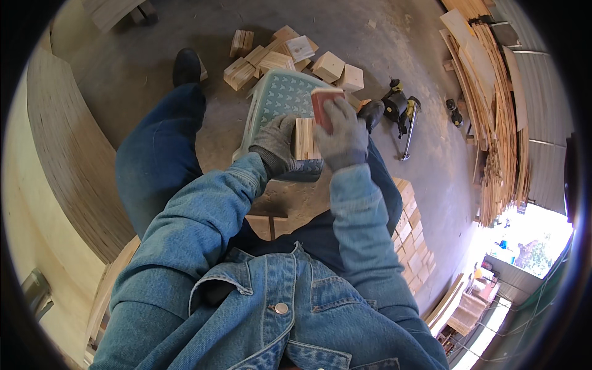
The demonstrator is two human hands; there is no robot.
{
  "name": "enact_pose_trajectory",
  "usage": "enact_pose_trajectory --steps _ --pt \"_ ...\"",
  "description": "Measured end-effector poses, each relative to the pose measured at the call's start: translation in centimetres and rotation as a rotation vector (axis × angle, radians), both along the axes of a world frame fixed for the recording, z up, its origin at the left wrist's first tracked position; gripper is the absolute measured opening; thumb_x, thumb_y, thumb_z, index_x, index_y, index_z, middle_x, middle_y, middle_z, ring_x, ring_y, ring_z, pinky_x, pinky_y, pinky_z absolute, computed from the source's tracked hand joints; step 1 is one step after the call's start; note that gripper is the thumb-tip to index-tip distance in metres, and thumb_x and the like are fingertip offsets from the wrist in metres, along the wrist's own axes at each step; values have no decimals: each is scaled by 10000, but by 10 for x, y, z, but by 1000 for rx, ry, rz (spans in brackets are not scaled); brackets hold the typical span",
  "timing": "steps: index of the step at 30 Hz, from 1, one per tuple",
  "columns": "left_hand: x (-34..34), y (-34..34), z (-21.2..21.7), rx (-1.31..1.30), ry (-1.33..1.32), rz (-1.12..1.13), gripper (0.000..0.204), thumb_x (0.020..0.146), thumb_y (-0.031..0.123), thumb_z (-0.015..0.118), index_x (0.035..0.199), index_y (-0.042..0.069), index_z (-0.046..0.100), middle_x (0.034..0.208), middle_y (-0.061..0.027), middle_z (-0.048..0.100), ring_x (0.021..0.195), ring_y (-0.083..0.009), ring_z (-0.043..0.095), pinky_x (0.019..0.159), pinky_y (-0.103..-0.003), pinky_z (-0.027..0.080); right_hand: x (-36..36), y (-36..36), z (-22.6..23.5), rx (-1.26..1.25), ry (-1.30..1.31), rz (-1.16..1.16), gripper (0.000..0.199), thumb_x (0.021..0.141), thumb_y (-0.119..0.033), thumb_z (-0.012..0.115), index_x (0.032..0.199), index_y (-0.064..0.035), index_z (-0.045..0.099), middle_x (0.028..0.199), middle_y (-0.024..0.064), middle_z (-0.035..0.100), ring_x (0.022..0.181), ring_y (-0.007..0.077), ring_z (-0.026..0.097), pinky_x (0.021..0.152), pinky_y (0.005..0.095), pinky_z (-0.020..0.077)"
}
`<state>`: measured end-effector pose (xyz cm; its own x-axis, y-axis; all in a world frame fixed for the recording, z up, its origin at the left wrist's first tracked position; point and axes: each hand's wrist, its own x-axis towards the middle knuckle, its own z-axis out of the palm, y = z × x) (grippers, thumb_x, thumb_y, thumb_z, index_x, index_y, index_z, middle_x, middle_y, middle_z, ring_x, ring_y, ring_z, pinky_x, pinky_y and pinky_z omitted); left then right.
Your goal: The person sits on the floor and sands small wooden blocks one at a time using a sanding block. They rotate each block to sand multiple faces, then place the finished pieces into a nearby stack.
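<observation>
My left hand (277, 143), in a grey work glove, grips a layered wooden block (306, 139) by its left side. The block is held over a pale green plastic stool (285, 92) that stands between my legs. In my right hand (345, 137), also gloved, is a reddish-brown sanding block (321, 110). My fingers wrap around its right side. It is tilted at the upper right of the wooden block; whether the two touch, I cannot tell.
Loose wooden blocks (271, 60) lie heaped beyond the stool. A black-and-yellow power tool (398, 108) rests on the floor by my right foot. More blocks (412, 237) are stacked beside my right leg. Long planks (493, 123) lean at the right; a curved wooden panel (74, 154) stands left.
</observation>
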<state>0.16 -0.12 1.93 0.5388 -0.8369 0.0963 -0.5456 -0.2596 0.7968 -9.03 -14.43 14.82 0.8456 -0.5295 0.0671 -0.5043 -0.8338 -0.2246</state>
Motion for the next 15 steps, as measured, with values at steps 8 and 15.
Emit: enact_pose_trajectory --steps 8,15 --pt "-3 6 20 159 101 39 1156 643 490 984 1564 73 424 1494 -237 513 1414 -426 511 1209 -483 434 -17 -59 -17 208 -87 -39 679 855 -405 809 1408 -32 683 1493 220 631 1381 386 601 1192 438 463" --pt "9 16 71 57 359 -15 1051 681 478 998 1513 38 530 1410 -255 657 1323 -390 642 1168 -445 485 -116 -43 -51 847 -189 -364 659 832 -232 914 1416 -26 688 1460 171 662 1311 292 663 1122 379 526"
